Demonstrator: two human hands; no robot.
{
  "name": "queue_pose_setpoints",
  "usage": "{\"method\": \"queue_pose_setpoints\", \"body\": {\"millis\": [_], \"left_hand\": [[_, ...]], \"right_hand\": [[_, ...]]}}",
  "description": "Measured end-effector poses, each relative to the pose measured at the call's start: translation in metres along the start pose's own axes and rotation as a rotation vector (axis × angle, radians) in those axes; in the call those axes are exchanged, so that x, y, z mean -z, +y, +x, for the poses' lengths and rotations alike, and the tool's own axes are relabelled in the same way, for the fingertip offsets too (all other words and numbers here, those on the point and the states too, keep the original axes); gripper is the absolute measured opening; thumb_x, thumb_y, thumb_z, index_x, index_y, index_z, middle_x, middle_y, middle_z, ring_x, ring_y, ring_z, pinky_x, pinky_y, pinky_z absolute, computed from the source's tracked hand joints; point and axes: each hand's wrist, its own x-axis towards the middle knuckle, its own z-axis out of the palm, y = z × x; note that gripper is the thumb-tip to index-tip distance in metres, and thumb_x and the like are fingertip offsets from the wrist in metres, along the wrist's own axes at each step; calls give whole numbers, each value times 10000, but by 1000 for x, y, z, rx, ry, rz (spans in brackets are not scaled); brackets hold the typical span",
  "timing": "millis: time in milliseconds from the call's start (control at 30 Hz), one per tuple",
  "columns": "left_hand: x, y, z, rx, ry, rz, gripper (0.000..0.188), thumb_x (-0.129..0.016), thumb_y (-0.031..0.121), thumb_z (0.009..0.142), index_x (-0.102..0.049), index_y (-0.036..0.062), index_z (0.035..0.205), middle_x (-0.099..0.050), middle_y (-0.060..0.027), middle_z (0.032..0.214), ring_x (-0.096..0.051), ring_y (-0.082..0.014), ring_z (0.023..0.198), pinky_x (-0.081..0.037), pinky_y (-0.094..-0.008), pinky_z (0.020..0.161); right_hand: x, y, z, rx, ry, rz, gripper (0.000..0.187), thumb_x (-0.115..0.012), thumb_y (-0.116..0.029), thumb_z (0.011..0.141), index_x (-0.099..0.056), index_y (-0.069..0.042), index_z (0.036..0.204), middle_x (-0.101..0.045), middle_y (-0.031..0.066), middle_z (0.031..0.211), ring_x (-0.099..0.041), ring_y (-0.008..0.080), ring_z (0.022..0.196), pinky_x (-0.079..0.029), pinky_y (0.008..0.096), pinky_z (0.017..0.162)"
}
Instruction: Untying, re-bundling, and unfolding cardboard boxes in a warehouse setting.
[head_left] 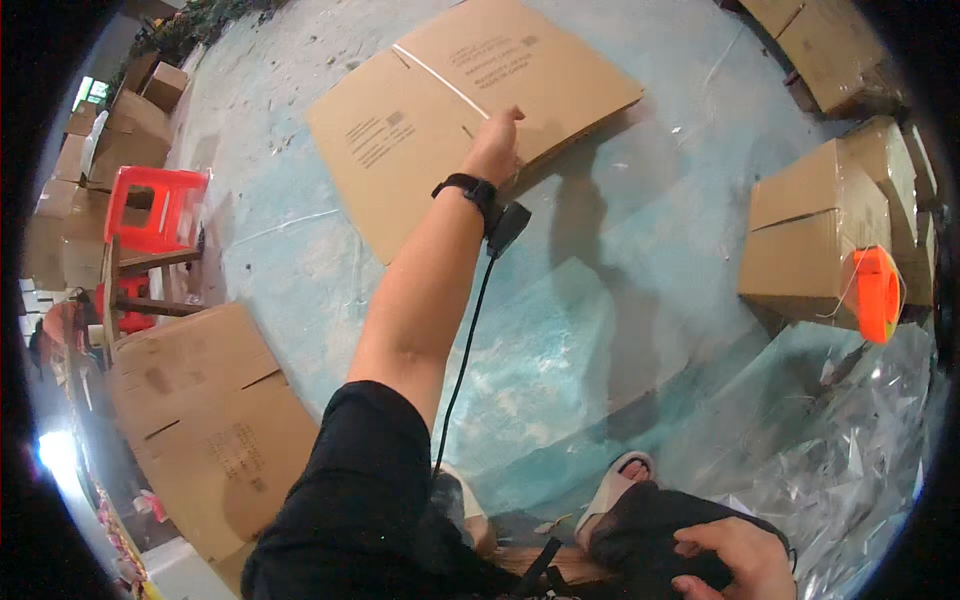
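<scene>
My left hand (493,150), with a black watch and a small black corded device at the wrist, reaches forward over a large flattened cardboard box (370,190). A white strap (440,78) crosses the cardboard and runs into this hand, which is closed on it; the finger undersides are hidden. The cardboard lies tilted, its right edge showing thickness and casting a shadow on the floor. My right hand (745,555) is low at the right, beside my thigh, with its fingers loosely bent and apart, holding nothing.
More flattened cardboard (215,420) lies at the left, near a red plastic stool (155,210) and a wooden frame (155,262). At the right stand cartons (800,235) with an orange strap roll (876,295) and clear plastic sheeting (830,440). My sandalled feet are on the floor below.
</scene>
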Motion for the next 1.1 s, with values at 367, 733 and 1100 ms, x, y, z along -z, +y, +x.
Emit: {"method": "queue_pose_setpoints", "body": {"millis": [367, 733, 1100], "left_hand": [[41, -84, -80, -1, -110, -14, 194, -569, 220, 905, -572, 27, 880, -562, -48, 754, -532, -143, 640, -421, -304, 573], [58, -44, -447, -5, -453, 168, 164, -561, 184, 929, -617, 47, 1000, -647, -28, 816, -535, -56, 630, -425, -200, 550], [103, 8, -631, -166, -722, 728, 146, -558, 112, 906, -651, 0, 917, -665, -59, 842, -547, -99, 648, -437, -227, 574]], "right_hand": [[-9, -16, -15, 86, -120, 94, 453, -748, -43, 805, -593, 19, 1227, -641, 206, 1091, -635, 392, 982, -511, 396, 859], [-68, -37, -118, 384, -130, -102, 451, -758, -142, 835, -593, -2, 1231, -639, 195, 1036, -630, 364, 935, -516, 407, 832], [-98, -10, -176, 454, 296, -161, 278, -769, -204, 843, -648, -5, 994, -656, 113, 766, -657, 222, 677, -522, 324, 637]]}}
